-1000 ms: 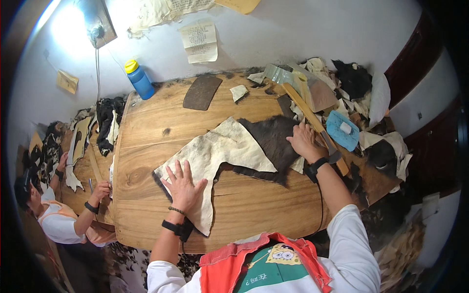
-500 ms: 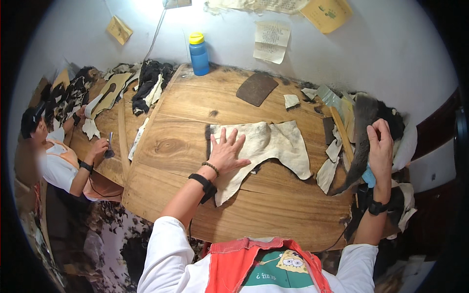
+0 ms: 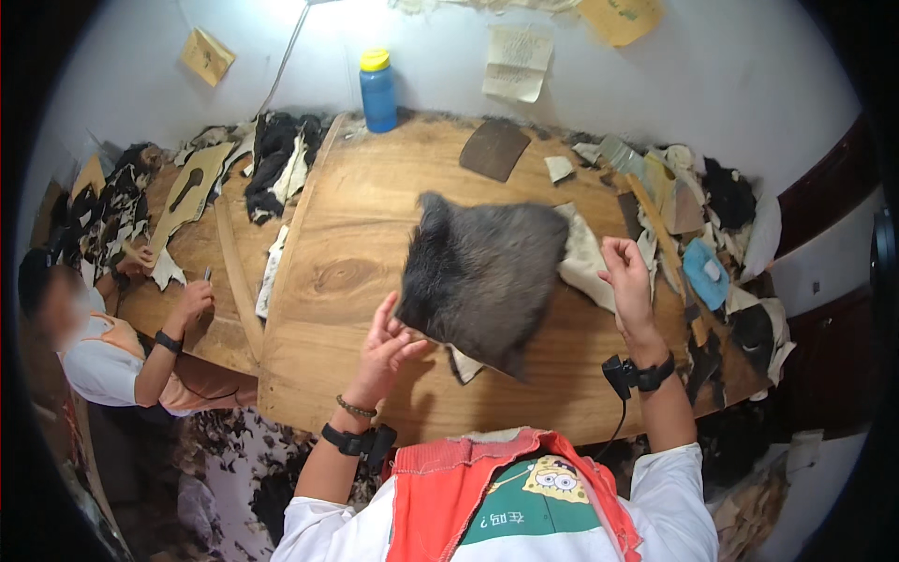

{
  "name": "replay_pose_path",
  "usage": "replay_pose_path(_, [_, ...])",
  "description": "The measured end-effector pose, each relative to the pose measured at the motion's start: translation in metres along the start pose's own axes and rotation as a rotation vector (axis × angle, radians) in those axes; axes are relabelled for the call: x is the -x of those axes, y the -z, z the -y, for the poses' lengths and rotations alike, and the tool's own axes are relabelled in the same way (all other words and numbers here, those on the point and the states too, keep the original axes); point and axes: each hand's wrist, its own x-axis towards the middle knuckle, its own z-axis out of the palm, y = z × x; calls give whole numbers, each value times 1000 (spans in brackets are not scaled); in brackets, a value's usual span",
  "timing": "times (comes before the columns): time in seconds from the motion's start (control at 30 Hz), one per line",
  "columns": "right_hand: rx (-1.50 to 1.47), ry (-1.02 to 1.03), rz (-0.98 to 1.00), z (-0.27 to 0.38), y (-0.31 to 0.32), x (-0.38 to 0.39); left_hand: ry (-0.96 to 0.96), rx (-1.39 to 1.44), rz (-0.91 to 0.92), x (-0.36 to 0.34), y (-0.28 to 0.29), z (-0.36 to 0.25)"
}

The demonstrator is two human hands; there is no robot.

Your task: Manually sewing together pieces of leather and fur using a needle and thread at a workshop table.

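A dark grey-brown furred hide piece (image 3: 478, 272) is over the middle of the wooden table (image 3: 328, 281), slightly blurred and with its corner raised toward my left hand (image 3: 384, 347), whose fingers grip its lower-left edge. Beneath it, a cream hide piece (image 3: 585, 253) shows at the right and at the lower edge. My right hand (image 3: 626, 281) is raised just right of the fur, over the cream piece, fingers loosely bent and apart from the thumb, with nothing visible in them.
A co-worker (image 3: 112, 365) holds a small tool at the left worktop, among hide scraps (image 3: 276, 169) and a template (image 3: 183, 197). Blue bottle (image 3: 379, 98) and brown leather patch (image 3: 492, 150) lie at the back; scraps, wooden stick (image 3: 646, 201) and blue pad (image 3: 704, 272) crowd the right.
The dark fur, lifted at the right half a second ago, now covers most of the cream piece. My left hand moved off the cream piece onto the fur's edge; my right hand moved leftward, releasing it.
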Motion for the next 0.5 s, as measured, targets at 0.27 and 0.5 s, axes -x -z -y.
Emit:
replay_pose_path(0.27, [610,443,443,-69,-75,111,10,-140,-84,8,45,-19])
replay_pose_path(0.5, [1039,731,337,-38,-154,132,-200,-956,4,-21,22,-64])
